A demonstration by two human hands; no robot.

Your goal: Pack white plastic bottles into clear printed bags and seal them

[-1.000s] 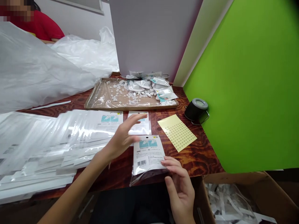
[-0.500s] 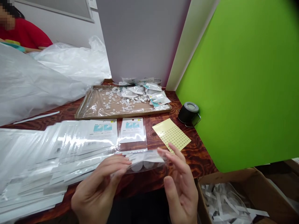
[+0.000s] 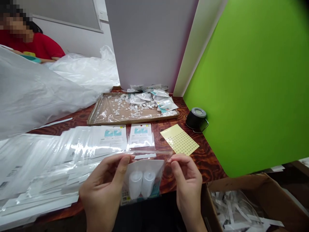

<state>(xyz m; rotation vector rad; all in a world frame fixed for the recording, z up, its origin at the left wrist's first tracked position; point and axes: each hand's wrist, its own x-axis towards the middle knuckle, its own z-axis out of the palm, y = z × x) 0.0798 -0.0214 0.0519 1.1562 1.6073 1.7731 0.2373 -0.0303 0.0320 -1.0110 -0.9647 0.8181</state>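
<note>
A clear plastic bag (image 3: 158, 182) hangs between my two hands above the table's front edge. Inside it are two white cylindrical bottles (image 3: 135, 184) side by side and a printed card. My left hand (image 3: 106, 183) pinches the bag's upper left corner between thumb and fingers. At the upper right corner, my right hand (image 3: 188, 180) pinches the film with its fingertips. Just beyond the bag lies another clear bag with a card (image 3: 141, 138). To its left spreads a fanned stack of similar bagged cards (image 3: 79, 148).
A cardboard tray (image 3: 108, 121) holds small white pieces and filled packets. Right of centre are a yellow sticker sheet (image 3: 180, 140) and a black lantern-like device (image 3: 196, 118). A box (image 3: 275, 199) of plastic scraps stands lower right. A person in red (image 3: 48, 46) sits behind large plastic bags (image 3: 43, 93).
The bag has tipped from nearly edge-on to upright, so the bottles show fully. My right hand has gone from spread fingers to a pinch on its corner. The view has shifted slightly.
</note>
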